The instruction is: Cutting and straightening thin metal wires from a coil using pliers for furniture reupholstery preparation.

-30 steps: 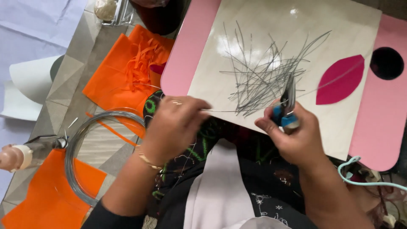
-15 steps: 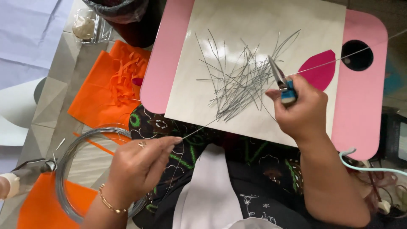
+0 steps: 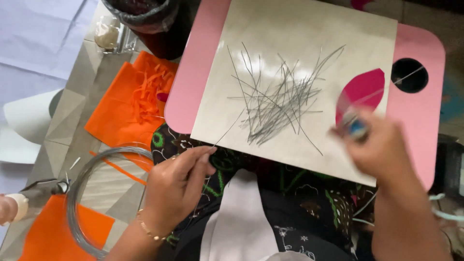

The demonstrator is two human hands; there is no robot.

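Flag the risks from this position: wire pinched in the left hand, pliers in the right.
1. The thin wire pinched by the left hand has a free end over the board; it could whip or prick fingers.
2. The right hand with the pliers is motion-blurred near the magenta petal; it may knock it.
3. The pile of cut wires lies loose and could scatter off the board.

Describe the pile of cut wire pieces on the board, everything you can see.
The pile of thin grey cut wire pieces lies loose and criss-crossed on the pale glossy board. They are straight or slightly bowed, of uneven lengths, fanning toward the upper right. One long strand runs from its lower left edge to the left hand. The blurred right hand is clear of it.
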